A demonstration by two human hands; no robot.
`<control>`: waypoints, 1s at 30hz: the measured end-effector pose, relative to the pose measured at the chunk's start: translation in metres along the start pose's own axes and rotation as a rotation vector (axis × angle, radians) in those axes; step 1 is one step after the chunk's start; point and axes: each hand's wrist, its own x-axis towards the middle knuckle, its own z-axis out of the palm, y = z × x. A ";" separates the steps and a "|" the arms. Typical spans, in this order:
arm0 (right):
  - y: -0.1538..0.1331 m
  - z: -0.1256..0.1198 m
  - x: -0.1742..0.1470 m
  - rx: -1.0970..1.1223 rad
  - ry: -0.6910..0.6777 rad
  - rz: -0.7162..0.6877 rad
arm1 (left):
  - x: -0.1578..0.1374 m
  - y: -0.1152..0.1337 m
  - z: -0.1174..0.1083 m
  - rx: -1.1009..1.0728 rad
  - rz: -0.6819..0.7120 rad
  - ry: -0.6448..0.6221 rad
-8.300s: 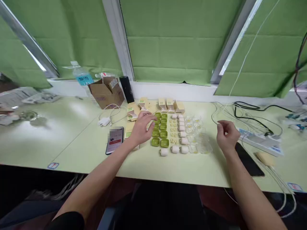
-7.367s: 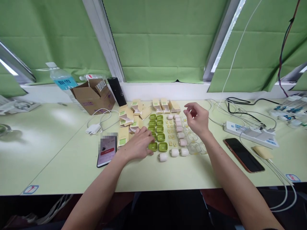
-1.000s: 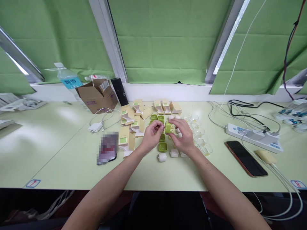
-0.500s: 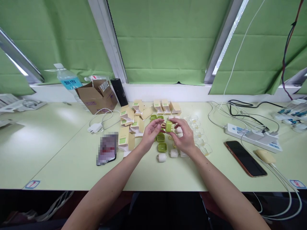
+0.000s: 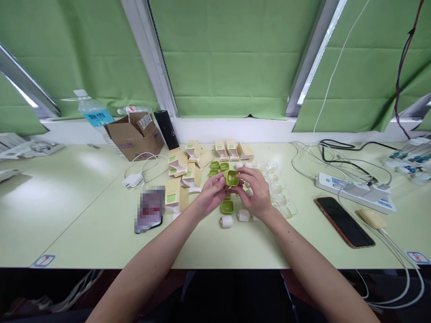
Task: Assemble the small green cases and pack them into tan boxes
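Note:
A small square green cup [image 5: 231, 178] is held up between my two hands above the table, its open side turned toward me and something pale inside. My left hand [image 5: 212, 194] grips its left side with thumb and fingers. From the right, my right hand [image 5: 256, 190] has its fingers closed on the other side. Below my hands lies another green cup [image 5: 227, 207], with more of them behind. Nearer me sit a small white rounded piece [image 5: 226, 221] and a similar white piece [image 5: 244, 216]. Clear plastic pieces [image 5: 288, 208] stand right of my right hand, which hides part of the group.
Several small cream cartons [image 5: 177, 197] stand left and behind. Farther left are a brown cardboard box [image 5: 139, 141], a black cylinder [image 5: 167, 130], a white charger [image 5: 133, 180] and a pixelated flat item [image 5: 150, 210]. On the right lie a power strip [image 5: 353, 193] and a phone [image 5: 344, 222].
The green cup has tipped so its open side faces me, and it has shifted slightly left. The yellowish ring seen at its left side is out of sight. Both hands have changed their hold.

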 end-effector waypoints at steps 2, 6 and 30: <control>-0.001 0.000 0.000 -0.022 -0.008 -0.014 | 0.000 0.000 0.000 -0.006 0.000 0.001; -0.002 0.001 -0.001 -0.036 -0.027 -0.040 | -0.001 -0.002 -0.001 -0.013 -0.002 0.004; -0.004 0.005 -0.004 0.006 0.023 -0.067 | -0.004 0.002 0.003 -0.034 -0.016 0.007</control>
